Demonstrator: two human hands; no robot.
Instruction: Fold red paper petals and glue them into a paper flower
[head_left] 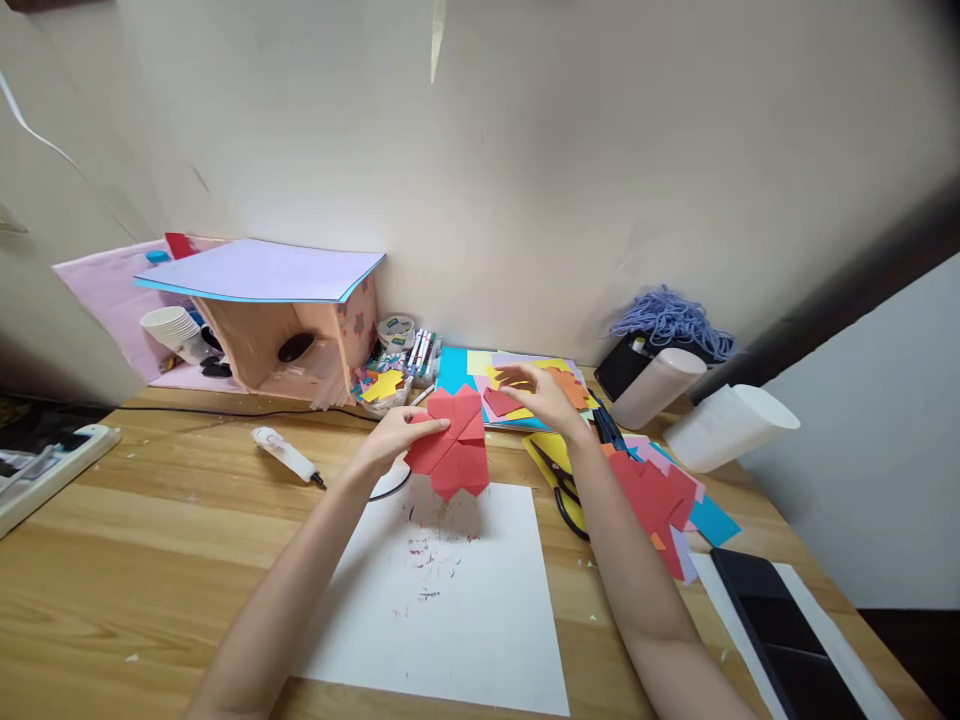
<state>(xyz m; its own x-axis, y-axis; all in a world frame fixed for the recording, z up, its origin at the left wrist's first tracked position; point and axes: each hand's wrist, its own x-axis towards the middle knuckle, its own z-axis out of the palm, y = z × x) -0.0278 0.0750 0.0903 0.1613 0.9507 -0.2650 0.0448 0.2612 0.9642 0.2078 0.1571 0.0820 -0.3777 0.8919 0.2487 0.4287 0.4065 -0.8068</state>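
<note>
My left hand [405, 432] pinches the left side of a red paper flower [463, 450], thumb on its front. Fold creases cross at the flower's middle, and its edge is cut into pointed petals. It is held up over the top edge of a white sheet [450, 620] marked with coloured specks. To the right, my right hand [541, 395] hovers with its fingers curved and apart, nothing visible between them. Below those fingers lies a red paper piece [501, 402] on a stack of coloured paper [454, 370]; whether they touch I cannot tell. An orange paper cutout [574, 388] lies there too.
Black scissors [562, 475] lie beside my right forearm, near red paper scraps [652, 495]. Two white rolls [731, 428] and blue yarn [671, 322] are at the right. A black phone-like device [784, 640] lies in front. A cardboard box house [292, 340] and white glue gun-like tool [285, 455] are left.
</note>
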